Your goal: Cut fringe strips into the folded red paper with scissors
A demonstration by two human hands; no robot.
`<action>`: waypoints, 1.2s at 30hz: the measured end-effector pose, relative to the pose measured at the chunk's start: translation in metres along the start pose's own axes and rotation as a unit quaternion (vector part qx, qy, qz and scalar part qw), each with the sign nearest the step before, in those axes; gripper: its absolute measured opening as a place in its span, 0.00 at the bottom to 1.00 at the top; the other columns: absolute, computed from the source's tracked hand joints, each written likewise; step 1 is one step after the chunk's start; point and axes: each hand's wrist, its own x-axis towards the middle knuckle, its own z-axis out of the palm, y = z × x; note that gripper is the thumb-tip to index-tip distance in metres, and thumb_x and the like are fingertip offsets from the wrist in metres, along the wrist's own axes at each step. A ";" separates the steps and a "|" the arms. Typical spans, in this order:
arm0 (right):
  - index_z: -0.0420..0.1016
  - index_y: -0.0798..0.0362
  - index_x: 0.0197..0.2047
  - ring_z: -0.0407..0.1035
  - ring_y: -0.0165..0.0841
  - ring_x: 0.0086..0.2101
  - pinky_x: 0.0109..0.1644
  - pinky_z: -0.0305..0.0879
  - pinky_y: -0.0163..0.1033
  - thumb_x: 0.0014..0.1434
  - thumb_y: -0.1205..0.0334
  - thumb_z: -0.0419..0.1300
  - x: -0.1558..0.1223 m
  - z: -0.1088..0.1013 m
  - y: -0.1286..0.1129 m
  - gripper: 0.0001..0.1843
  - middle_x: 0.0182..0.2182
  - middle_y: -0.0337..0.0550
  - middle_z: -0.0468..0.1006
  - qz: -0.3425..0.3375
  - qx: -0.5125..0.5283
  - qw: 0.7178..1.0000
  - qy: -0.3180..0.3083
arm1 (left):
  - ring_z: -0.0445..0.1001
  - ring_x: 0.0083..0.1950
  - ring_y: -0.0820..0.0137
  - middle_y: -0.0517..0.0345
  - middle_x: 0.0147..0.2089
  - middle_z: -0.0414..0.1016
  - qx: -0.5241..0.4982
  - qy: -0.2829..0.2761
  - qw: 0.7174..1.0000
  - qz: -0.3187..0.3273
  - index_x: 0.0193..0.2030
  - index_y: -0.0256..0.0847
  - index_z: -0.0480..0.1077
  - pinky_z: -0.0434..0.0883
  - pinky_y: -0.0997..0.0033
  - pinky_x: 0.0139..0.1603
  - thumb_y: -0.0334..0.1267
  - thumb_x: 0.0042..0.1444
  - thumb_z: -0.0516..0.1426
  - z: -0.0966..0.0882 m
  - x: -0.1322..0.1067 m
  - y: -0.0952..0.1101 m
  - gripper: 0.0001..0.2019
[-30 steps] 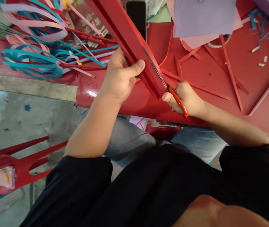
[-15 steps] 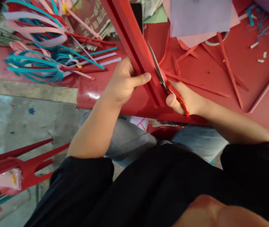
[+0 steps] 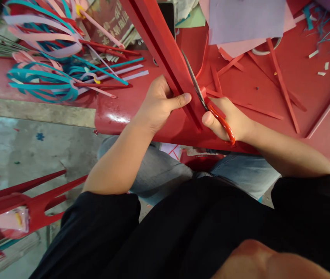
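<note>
My left hand (image 3: 157, 104) grips a long sheet of red paper (image 3: 165, 50) that runs from the table's near edge up to the top of the view, thumb pressed across its front. My right hand (image 3: 230, 118) holds orange-handled scissors (image 3: 211, 106), fingers through the loops. The metal blades point up and left along the right edge of the red paper, with a narrow red strip curling away beside them. Both hands are over the near edge of a red table (image 3: 115, 112).
Loops of teal, pink and red paper strips (image 3: 45, 73) lie at the table's left. Lilac paper sheets (image 3: 246, 19) and loose red strips (image 3: 282, 83) cover the right. A dark phone (image 3: 169, 15) lies behind the sheet. A red stool (image 3: 22, 201) stands on the concrete floor at lower left.
The scissors have travelled up along the red paper, lengthening the cut. My left hand has slid down and right on the sheet, nearer the table edge.
</note>
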 end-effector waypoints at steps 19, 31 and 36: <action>0.52 0.48 0.27 0.49 0.29 0.25 0.30 0.47 0.42 0.73 0.23 0.50 -0.003 0.007 0.003 0.39 0.22 0.35 0.53 0.079 -0.021 0.997 0.015 | 0.74 0.74 0.44 0.65 0.52 0.88 -0.025 -0.038 0.999 0.010 0.50 0.61 0.80 0.77 0.33 0.71 0.64 0.46 0.78 -0.004 0.008 -0.022 0.27; 0.52 0.48 0.26 0.49 0.28 0.25 0.31 0.46 0.42 0.72 0.24 0.51 -0.003 0.010 0.007 0.39 0.22 0.34 0.54 0.082 -0.040 0.995 0.033 | 0.83 0.63 0.45 0.53 0.47 0.85 -0.028 0.001 0.999 -0.017 0.47 0.47 0.79 0.81 0.40 0.66 0.58 0.49 0.80 0.008 -0.002 0.002 0.27; 0.52 0.48 0.27 0.49 0.28 0.26 0.31 0.46 0.41 0.73 0.25 0.54 -0.002 0.006 0.012 0.38 0.23 0.34 0.53 0.042 -0.055 0.997 0.018 | 0.83 0.63 0.45 0.54 0.42 0.83 -0.101 0.020 0.994 -0.025 0.44 0.48 0.80 0.84 0.46 0.58 0.58 0.56 0.74 0.009 -0.001 0.015 0.20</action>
